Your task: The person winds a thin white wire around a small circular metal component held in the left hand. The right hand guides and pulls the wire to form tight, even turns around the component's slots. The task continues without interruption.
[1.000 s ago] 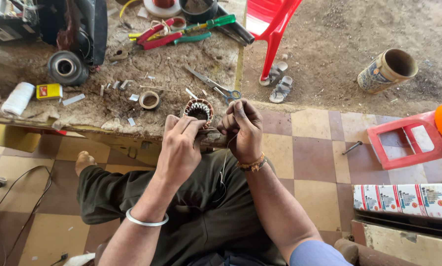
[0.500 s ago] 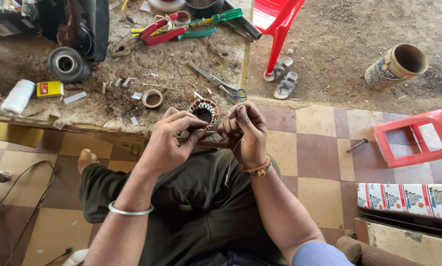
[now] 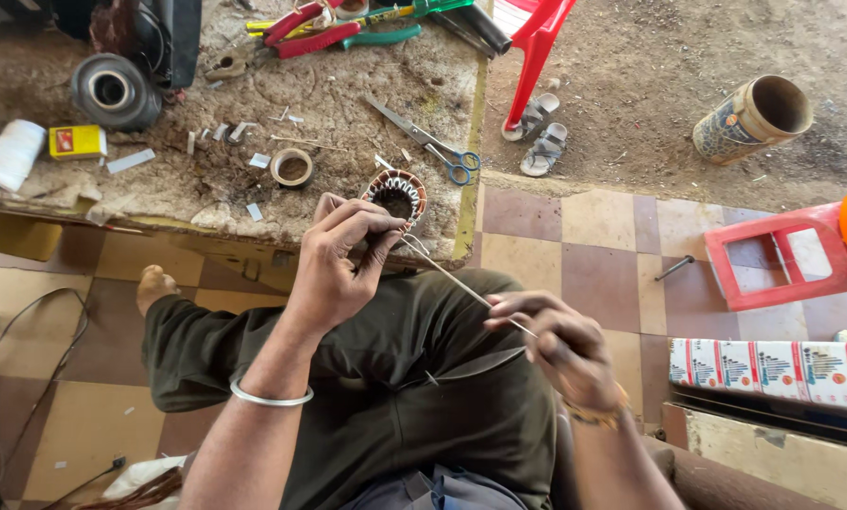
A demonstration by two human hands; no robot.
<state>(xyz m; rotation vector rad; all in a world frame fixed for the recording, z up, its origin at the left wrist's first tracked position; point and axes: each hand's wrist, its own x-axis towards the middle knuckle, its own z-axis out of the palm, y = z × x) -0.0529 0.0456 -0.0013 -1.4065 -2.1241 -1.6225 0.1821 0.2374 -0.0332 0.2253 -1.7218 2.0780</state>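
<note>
Both hands have parted: right hand (image 3: 563,351) drew thread (image 3: 461,281) from stator (image 3: 395,195).

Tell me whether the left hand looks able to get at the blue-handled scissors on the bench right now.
Probably yes, but not freely: the scissors lie uncovered just beyond the wound coil, near the left hand. That hand is pinching at the coil, though, and the right hand holds a thin strand.

Bright, even daylight fills the scene, strongest on the dirt ground beyond the bench (image 3: 254,203). Shadows are soft. Straight lines bow near the frame edges; focus is sharp throughout.
</note>
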